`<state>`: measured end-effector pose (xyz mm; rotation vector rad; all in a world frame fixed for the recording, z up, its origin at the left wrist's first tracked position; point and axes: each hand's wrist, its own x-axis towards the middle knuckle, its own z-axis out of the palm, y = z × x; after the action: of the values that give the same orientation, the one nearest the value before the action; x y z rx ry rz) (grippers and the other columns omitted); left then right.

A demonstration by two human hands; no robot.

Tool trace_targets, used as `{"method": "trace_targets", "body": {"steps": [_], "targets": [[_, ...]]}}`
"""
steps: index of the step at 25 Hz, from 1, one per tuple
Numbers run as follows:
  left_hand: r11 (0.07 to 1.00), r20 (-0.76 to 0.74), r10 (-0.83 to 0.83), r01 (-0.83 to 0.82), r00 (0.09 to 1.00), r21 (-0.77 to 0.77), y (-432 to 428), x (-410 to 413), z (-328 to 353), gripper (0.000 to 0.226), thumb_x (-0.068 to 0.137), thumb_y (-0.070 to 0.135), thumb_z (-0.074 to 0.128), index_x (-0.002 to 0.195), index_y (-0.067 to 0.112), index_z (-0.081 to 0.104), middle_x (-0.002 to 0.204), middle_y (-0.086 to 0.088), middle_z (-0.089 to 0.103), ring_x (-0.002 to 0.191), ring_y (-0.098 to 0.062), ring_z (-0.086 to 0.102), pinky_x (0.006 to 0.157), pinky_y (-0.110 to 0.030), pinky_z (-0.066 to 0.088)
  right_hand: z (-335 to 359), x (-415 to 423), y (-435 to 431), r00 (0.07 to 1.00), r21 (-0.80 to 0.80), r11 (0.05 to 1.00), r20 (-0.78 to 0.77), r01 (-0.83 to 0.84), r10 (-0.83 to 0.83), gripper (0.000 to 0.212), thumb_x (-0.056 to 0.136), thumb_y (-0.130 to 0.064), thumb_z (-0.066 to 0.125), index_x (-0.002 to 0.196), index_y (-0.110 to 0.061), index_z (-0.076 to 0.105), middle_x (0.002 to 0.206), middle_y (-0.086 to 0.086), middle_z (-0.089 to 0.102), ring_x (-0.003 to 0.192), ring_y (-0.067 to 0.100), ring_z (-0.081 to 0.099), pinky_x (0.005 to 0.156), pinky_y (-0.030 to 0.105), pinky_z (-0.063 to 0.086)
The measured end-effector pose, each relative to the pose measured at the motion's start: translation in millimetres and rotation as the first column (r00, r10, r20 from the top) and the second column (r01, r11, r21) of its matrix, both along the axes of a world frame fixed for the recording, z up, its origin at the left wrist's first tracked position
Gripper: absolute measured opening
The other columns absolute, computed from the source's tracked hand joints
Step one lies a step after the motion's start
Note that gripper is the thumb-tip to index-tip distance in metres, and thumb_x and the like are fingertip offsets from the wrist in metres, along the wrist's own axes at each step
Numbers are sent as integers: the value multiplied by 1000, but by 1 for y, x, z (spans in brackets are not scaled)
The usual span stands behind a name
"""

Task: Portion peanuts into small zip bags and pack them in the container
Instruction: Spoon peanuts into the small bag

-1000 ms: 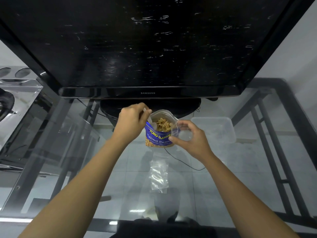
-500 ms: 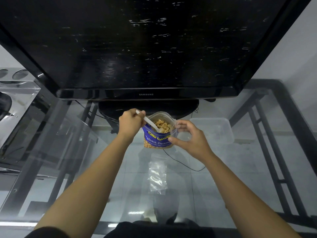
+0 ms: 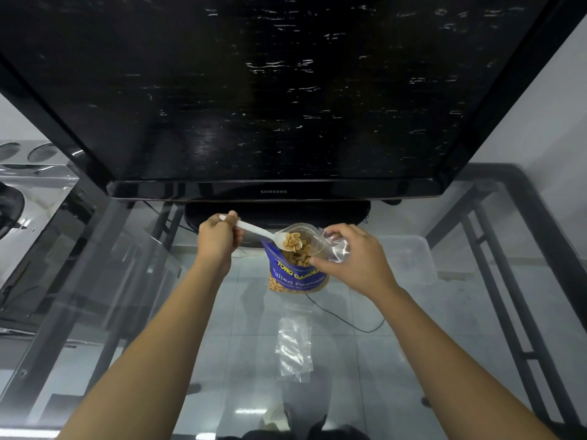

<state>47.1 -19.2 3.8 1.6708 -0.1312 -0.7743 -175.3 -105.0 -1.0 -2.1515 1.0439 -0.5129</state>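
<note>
Your left hand (image 3: 217, 241), just left of centre, is fisted round the handle of a white plastic spoon (image 3: 257, 231), its bowl heaped with peanuts (image 3: 293, 242) over the open mouth of the blue Tong Garden salted peanuts pouch (image 3: 297, 277). Your right hand (image 3: 355, 258) curls its fingers on a small clear zip bag (image 3: 333, 246) beside that mouth, thumb against the pouch rim. Empty zip bags (image 3: 293, 350) lie on the glass table (image 3: 222, 328) below centre, and the clear plastic container (image 3: 409, 258) sits at the right
</note>
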Motion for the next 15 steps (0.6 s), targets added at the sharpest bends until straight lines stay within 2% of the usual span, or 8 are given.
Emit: {"method": "trace_targets", "body": {"steps": [5, 8, 13, 15], "targets": [[994, -24, 20, -23, 1000, -110, -3, 5, 24, 20, 95, 12, 48, 75, 12, 54, 61, -2, 44, 53, -10, 42, 54, -21, 40, 5, 13, -3, 994, -59, 998, -103, -27, 21, 55, 64, -50, 76, 109, -25, 58, 103, -7, 62, 92, 10, 59, 78, 33, 51], [996, 28, -19, 21, 999, -92, -6, 3, 29, 19, 93, 14, 51, 75, 14, 57, 60, -1, 46, 54, -10, 44, 54, -22, 42, 3, 19, 0, 991, -91, 995, -127, -46, 34, 57, 63, -54, 74, 108, -25, 57, 102, -8, 63, 93, 13, 59, 82, 39, 50], [994, 215, -106, 102, 971, 28, -10, -7, 33, 20, 93, 23, 53, 76, 17, 61, 63, -3, 57, 59, -12, 53, 59, -23, 47, -4, 26, 4, 991, -165, 986, -133, -31, 9, 55, 66, -58, 70, 109, -26, 55, 103, -10, 63, 96, 13, 57, 86, 35, 42], [989, 296, -147, 141, 944, 40, -12, -13, 39, 20, 92, 24, 54, 75, 17, 62, 64, -3, 60, 61, -12, 56, 60, -22, 48, -6, 28, 5, 995, -167, 986, -104, -23, 5, 53, 67, -57, 70, 106, -26, 55, 99, -12, 63, 94, 10, 57, 86, 35, 43]]}}
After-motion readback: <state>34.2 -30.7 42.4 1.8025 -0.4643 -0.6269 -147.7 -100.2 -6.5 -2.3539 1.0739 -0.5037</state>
